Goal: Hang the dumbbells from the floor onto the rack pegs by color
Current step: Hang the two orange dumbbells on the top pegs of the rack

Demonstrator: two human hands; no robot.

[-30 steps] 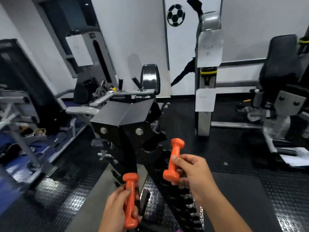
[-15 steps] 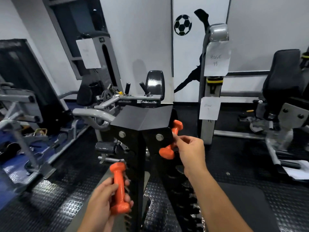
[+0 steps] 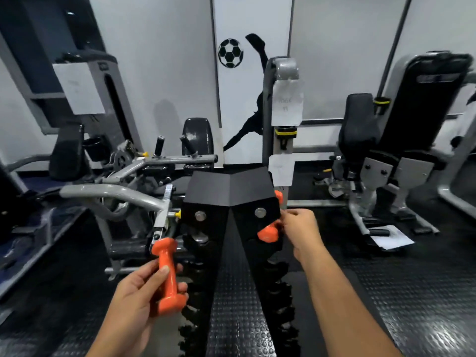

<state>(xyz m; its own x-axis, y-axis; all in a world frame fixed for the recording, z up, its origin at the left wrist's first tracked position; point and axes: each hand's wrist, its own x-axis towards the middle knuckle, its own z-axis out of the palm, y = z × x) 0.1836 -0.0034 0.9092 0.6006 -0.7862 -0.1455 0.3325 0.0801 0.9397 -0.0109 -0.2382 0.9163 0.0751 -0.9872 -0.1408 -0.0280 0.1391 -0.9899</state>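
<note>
- Now the left hand [image 3: 139, 292], nearest the camera, is gripping an orange dumbbell [image 3: 167, 276] upright by its handle, thumb across the front and fingers curled behind; it is riding higher than a second ago, level with the left side of the black rack [image 3: 231, 202] but not touching it.
- Further out, the right hand [image 3: 300, 228] is pinching the second orange dumbbell [image 3: 269, 233] against the rack's upper right side, fingertips closed on its handle; a second ago this dumbbell was being carried in open air well below.
- Its far head [image 3: 278, 197] is peeking out behind the rack's top plate, so it looks to be settling onto a top peg, though the peg itself is hidden.
- By my reading, one orange weight is nearly hung and the other is waiting for the matching spot.
</note>
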